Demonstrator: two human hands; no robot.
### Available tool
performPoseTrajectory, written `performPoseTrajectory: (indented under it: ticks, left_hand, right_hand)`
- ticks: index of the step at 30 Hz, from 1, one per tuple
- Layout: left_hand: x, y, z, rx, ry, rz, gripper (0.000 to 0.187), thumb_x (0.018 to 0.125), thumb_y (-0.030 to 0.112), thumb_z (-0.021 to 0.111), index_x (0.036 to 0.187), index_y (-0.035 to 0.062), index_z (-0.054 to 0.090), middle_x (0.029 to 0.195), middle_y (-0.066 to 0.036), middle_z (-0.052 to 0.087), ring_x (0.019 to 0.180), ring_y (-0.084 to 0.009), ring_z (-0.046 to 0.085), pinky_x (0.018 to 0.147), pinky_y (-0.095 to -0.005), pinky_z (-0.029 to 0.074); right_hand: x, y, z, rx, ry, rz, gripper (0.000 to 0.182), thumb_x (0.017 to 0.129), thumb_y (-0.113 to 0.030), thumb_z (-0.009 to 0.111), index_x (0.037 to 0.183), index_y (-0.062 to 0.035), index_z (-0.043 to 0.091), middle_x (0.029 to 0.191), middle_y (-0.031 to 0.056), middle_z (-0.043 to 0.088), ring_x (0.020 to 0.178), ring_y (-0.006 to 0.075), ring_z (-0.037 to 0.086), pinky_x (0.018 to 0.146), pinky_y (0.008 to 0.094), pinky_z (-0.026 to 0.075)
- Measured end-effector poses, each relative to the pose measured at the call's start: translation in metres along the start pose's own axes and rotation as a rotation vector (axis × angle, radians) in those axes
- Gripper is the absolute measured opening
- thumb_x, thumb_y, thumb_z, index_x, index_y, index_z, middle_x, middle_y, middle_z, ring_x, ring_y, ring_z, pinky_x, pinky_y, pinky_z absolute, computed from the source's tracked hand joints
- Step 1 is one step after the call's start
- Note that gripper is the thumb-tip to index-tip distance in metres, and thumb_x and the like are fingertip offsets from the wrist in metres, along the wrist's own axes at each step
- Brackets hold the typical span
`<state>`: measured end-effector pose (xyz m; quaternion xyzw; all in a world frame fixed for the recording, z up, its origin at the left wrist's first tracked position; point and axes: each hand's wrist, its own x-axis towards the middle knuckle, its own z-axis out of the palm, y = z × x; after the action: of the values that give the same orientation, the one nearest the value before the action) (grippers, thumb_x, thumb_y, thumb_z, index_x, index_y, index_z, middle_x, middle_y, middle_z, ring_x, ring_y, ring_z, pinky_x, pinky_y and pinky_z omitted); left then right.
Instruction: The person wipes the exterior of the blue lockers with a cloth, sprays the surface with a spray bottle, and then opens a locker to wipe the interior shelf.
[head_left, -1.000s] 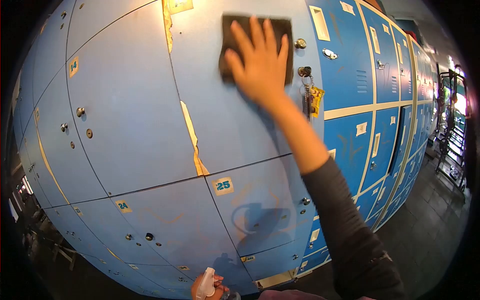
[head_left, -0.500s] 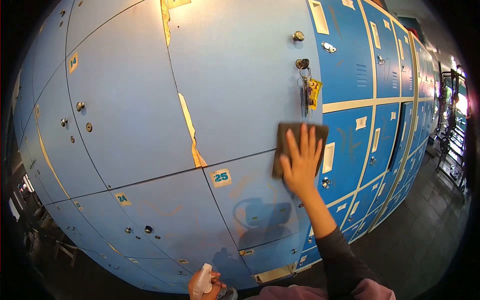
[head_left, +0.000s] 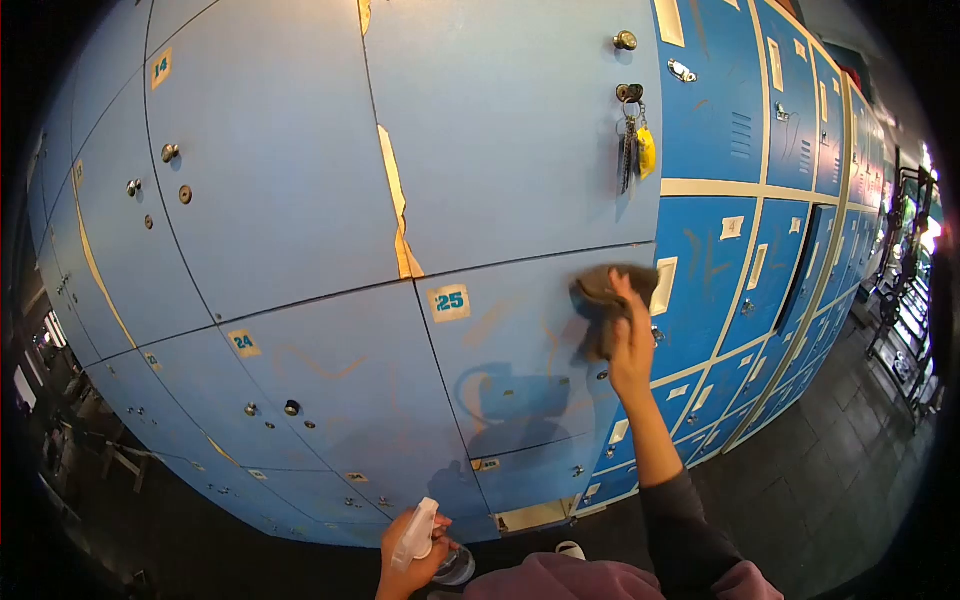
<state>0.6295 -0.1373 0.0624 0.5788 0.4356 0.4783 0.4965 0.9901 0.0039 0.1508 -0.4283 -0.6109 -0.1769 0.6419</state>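
In my right hand (head_left: 632, 345) is a dark brown cloth (head_left: 605, 292), bunched and slightly blurred, near the upper right corner of locker door 25 (head_left: 500, 350). The fingers curl at the cloth's right side, and its shadow falls on the door. Low in the view, my left hand (head_left: 400, 560) grips a spray bottle (head_left: 418, 535) with a white trigger head and a clear body. Above the cloth, keys with a yellow tag (head_left: 646, 150) hang from the lock of the upper door (head_left: 500, 130).
Darker blue metal lockers (head_left: 705, 120) with cream frames stand to the right, one door (head_left: 805, 265) ajar. Torn yellowish edging (head_left: 393, 190) shows between the pale doors. A low cream-edged opening (head_left: 530, 517) lies near the tiled floor (head_left: 800, 480). Metal racks (head_left: 905, 290) stand far right.
My right hand has gone from pressing the cloth flat with spread fingers to holding it bunched, lower on the doors. The view has shifted downward. My left hand keeps the spray bottle.
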Motion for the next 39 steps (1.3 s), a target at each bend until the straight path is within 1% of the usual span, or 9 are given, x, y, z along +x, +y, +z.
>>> performPoseTrajectory:
  ticks: [5,6,10,13,15,17,26,33,39]
  left_hand:
    - [-0.002,0.011,0.015,-0.034,-0.119,0.132,0.027,0.081,-0.004,0.064,0.108,-0.0029,0.061,0.091,-0.008,0.064,0.074,-0.0147,0.069,0.066,-0.0284,0.055]
    - [-0.002,0.012,0.018,-0.038,-0.146,0.127,0.026,0.081,-0.004,0.064,0.108,-0.0026,0.061,0.09,-0.008,0.064,0.074,-0.0145,0.069,0.067,-0.0283,0.055]
    - [-0.002,0.012,0.031,-0.002,-0.27,0.139,0.025,0.084,-0.002,0.062,0.109,-0.003,0.059,0.095,-0.009,0.065,0.078,-0.0165,0.07,0.069,-0.0297,0.056]
    - [-0.005,0.018,0.049,0.044,-0.302,0.227,0.022,0.087,-0.002,0.061,0.108,-0.0023,0.059,0.094,-0.008,0.064,0.079,-0.0157,0.07,0.069,-0.0286,0.056]
    - [-0.012,0.021,0.062,0.006,-0.278,0.237,0.021,0.086,-0.002,0.061,0.107,-0.0021,0.06,0.092,-0.007,0.063,0.078,-0.0149,0.07,0.068,-0.0279,0.055]
    - [-0.018,0.013,0.077,0.019,-0.225,0.342,0.023,0.086,-0.001,0.064,0.108,-0.0019,0.061,0.09,-0.007,0.063,0.076,-0.0147,0.069,0.066,-0.0276,0.054]
    - [-0.045,0.023,0.102,0.474,-0.457,0.706,0.052,0.082,0.016,0.076,0.126,0.0022,0.053,0.118,-0.012,0.059,0.103,-0.0246,0.061,0.09,-0.0368,0.047]
    - [-0.112,0.035,0.143,0.219,-0.447,0.402,0.053,0.082,0.027,0.08,0.124,0.0041,0.056,0.109,-0.01,0.066,0.105,-0.0231,0.065,0.089,-0.0342,0.05]
    - [-0.157,0.027,0.163,0.207,-0.387,0.278,0.042,0.082,0.006,0.076,0.118,0.0018,0.056,0.106,-0.009,0.065,0.095,-0.0188,0.069,0.083,-0.0305,0.053]
  right_hand:
    - [-0.108,-0.038,-0.034,1.187,0.168,1.221,0.052,0.103,-0.037,0.048,0.145,-0.0088,0.04,0.141,0.0115,0.05,0.126,0.0275,0.052,0.107,0.0444,0.045]
    - [-0.154,-0.02,-0.036,1.608,0.099,1.159,0.053,0.101,-0.035,0.051,0.146,-0.0093,0.04,0.143,0.0095,0.049,0.126,0.0289,0.053,0.107,0.0462,0.045]
    - [-0.273,-0.05,-0.039,1.546,0.031,1.577,0.058,0.101,-0.049,0.04,0.146,-0.0129,0.043,0.145,0.0092,0.049,0.132,0.0261,0.049,0.112,0.0457,0.039]
    - [-0.331,-0.072,-0.03,0.906,-0.663,1.23,0.056,0.101,-0.049,0.04,0.146,-0.015,0.043,0.144,0.0073,0.051,0.13,0.0237,0.05,0.11,0.0438,0.04]
    - [-0.314,-0.096,-0.032,1.286,-0.482,1.802,0.056,0.101,-0.049,0.04,0.145,-0.0158,0.043,0.143,0.0068,0.051,0.129,0.0238,0.051,0.11,0.0438,0.04]
    - [-0.303,-0.112,-0.032,1.12,-0.553,1.871,0.055,0.101,-0.049,0.042,0.145,-0.0156,0.044,0.141,0.0071,0.052,0.127,0.0237,0.053,0.108,0.0433,0.042]
    - [-0.324,-0.122,-0.078,1.34,-0.461,1.663,0.046,0.103,-0.044,0.039,0.134,-0.0143,0.053,0.127,0.0102,0.061,0.115,0.0236,0.061,0.099,0.0405,0.05]
    - [-0.369,-0.141,-0.147,1.973,-0.247,1.815,0.045,0.103,-0.043,0.037,0.132,-0.0139,0.055,0.124,0.0103,0.062,0.112,0.0242,0.062,0.097,0.0412,0.052]
    - [-0.399,-0.163,-0.174,2.22,-0.187,1.806,0.044,0.103,-0.042,0.036,0.13,-0.0135,0.056,0.121,0.0104,0.063,0.11,0.0248,0.063,0.095,0.0419,0.053]
